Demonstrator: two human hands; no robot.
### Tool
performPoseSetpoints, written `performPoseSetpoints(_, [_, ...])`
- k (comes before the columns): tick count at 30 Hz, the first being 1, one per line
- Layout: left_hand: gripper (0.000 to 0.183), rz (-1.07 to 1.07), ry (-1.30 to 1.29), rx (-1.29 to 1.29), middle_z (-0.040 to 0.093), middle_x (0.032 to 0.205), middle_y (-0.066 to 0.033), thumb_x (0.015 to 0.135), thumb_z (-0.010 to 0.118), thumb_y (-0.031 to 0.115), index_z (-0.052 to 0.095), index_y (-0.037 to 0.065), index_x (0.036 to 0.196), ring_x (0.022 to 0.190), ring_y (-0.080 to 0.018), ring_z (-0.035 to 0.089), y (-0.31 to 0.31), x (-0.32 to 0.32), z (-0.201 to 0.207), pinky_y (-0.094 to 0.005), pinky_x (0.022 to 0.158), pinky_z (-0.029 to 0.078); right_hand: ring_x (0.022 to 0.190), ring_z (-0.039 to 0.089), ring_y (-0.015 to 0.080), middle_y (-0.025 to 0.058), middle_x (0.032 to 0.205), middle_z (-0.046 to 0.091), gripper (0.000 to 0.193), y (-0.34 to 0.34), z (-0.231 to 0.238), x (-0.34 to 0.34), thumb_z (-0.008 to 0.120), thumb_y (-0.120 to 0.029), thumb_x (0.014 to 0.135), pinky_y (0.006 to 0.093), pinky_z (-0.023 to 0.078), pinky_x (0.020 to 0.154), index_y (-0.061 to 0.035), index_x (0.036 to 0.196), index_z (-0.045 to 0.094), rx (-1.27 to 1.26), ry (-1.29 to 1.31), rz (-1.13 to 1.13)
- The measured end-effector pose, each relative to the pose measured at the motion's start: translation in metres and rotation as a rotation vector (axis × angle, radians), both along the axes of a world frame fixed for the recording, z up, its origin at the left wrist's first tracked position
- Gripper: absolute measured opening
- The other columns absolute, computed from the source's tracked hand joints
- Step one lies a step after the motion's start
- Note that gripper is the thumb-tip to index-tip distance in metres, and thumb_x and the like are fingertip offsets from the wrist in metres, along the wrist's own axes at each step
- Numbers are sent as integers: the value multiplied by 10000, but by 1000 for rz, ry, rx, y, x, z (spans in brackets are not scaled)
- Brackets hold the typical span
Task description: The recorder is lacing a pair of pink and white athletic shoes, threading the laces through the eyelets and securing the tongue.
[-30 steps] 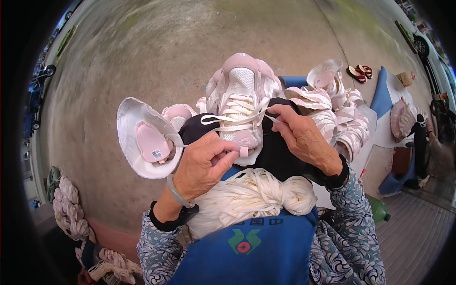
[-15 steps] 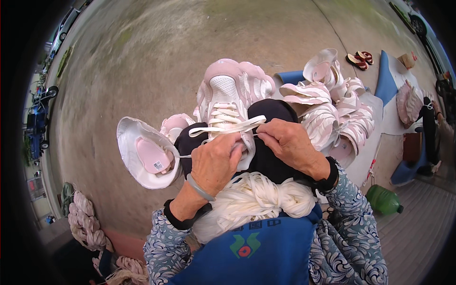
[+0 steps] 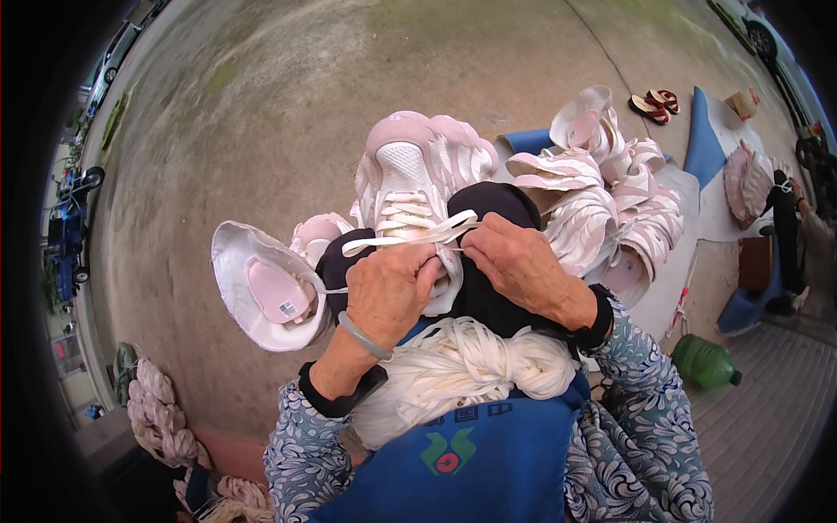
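Observation:
A pink and white shoe upper point(image 3: 403, 170) rests between my black-clad knees, toe pointing away from me. White shoelace point(image 3: 410, 234) runs through its eyelets and lies in flat loops across the top of the lacing. My left hand point(image 3: 390, 292) is closed at the near left side of the opening, thumb and fingers pinching the lace. Opposite it, my right hand point(image 3: 527, 272) pinches lace at the right side, fingertips close to the loops. What exactly lies inside the fingers is partly hidden. A thick bundle of white laces point(image 3: 466, 357) sits on my blue apron point(image 3: 488, 475).
More shoe uppers point(image 3: 584, 231) are heaped at the right, on a pale sheet. Another upper point(image 3: 231, 279) lies by my left knee. Farther off are sandals point(image 3: 654, 106), a green plastic bottle point(image 3: 704, 362), and bundled uppers point(image 3: 159, 414) at the lower left. Someone's dark-clothed leg point(image 3: 787, 231) shows far right.
The shoe and its surroundings sit slightly farther left in the picture. Both hands shift with them and keep their pinch; the lace loops look nearly the same.

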State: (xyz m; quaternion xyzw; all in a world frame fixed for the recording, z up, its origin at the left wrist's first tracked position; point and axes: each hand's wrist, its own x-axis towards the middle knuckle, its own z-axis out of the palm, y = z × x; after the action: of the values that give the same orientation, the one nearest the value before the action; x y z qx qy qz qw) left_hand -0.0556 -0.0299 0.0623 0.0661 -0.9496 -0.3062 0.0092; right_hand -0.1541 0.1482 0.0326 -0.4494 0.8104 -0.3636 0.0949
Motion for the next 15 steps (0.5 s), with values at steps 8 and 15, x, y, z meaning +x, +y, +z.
performPoseSetpoints(8, [110,55,-45,43,667,749,-111,842,638,197,712,122,877,685,-327,651,1,-2,1,-395,601,499,757,576,330,133,845,538,87,-1,-4,-4,617,-77,865,400,476,646,-18,927,600,-58,-62,22])
performPoseSetpoints(15, [128,62,-116,88,671,738,-117,847,646,213,725,128,899,683,-327,654,0,-6,1,-390,598,499,756,585,328,132,846,528,79,-1,-10,-7,618,-77,854,404,480,625,-21,894,580,-25,-21,47])
